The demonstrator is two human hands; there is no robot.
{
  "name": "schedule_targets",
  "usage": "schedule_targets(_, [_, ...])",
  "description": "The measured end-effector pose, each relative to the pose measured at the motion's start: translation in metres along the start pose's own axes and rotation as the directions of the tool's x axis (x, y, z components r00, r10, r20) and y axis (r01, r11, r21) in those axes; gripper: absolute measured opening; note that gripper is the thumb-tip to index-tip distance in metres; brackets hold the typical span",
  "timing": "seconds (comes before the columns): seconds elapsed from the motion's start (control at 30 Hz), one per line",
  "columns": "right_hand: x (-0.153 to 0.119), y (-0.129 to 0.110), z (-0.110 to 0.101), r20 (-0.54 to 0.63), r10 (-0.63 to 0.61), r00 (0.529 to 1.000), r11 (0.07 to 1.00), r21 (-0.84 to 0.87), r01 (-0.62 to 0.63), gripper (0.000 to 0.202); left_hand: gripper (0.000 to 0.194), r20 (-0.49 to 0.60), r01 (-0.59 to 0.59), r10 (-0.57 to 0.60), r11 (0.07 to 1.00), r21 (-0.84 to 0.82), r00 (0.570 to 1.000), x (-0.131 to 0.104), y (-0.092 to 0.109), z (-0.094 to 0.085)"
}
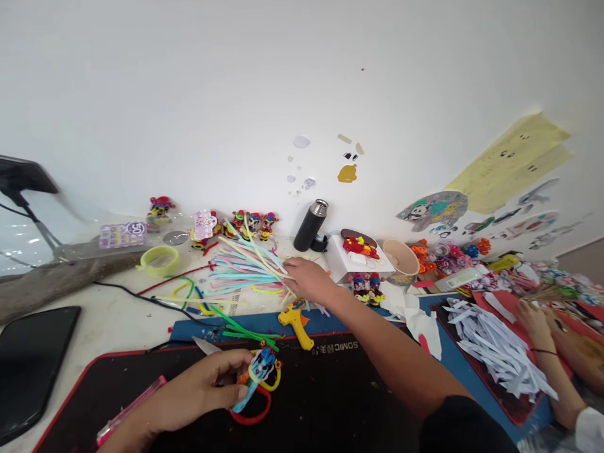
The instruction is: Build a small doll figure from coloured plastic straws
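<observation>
My left hand (212,384) is closed around a small pipe-cleaner doll (262,366) with a blue hat and light-blue body, above the black desk mat (340,402). Scissors (268,412) lie beneath it, a blade tip poking out behind my fingers. Farther back, my right hand (306,280) reaches to the right end of a pile of pastel pipe cleaners (245,270), fingers closed on some strands; the fingertips are partly hidden. A yellow glue gun (298,326) rests between my hands. Several green pipe cleaners (243,330) lie near the doll.
A black thermos (310,226) and white box (352,264) stand by the wall, with finished dolls (255,223) to their left. A tape roll (160,259), black tablet (35,371) and pink pen-like item (132,409) lie left. Another person's hands (535,324) work beside white paper strips (495,349).
</observation>
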State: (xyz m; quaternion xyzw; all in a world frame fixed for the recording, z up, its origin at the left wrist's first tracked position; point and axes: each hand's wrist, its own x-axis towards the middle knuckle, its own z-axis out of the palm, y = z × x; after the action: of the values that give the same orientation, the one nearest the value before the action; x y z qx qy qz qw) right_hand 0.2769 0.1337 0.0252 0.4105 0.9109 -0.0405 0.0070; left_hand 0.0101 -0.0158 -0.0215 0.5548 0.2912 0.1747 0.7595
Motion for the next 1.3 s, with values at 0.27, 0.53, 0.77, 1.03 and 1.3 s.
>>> schedule_targets(0.27, [-0.001,-0.008,-0.01,-0.177,0.142,0.974,0.965,0.243,-0.097,0.021,0.045,-0.01,0.0,0.0,0.999,0.039,1.0,0.0,0.002,0.002])
schedule_targets(0.53, [0.0,-0.014,-0.021,-0.333,0.346,0.877,0.873,0.456,-0.171,0.022,0.044,-0.01,-0.012,0.012,0.999,0.046,1.0,0.0,0.0,0.001])
schedule_targets(0.77, [-0.003,-0.012,-0.018,-0.192,0.299,0.935,0.935,0.254,-0.247,0.035,0.044,0.001,-0.021,0.021,0.998,0.062,1.0,0.0,0.001,0.0])
schedule_targets(1.03, [-0.018,0.001,-0.013,-0.16,0.351,0.922,0.931,0.161,-0.327,0.026,0.045,-0.008,0.0,0.0,0.998,0.058,1.0,0.0,-0.001,0.0])
schedule_targets(1.3, [-0.004,-0.009,-0.01,-0.189,0.359,0.914,0.905,0.311,-0.291,0.04,0.045,0.0,-0.018,0.018,0.998,0.057,1.0,0.0,0.001,0.0])
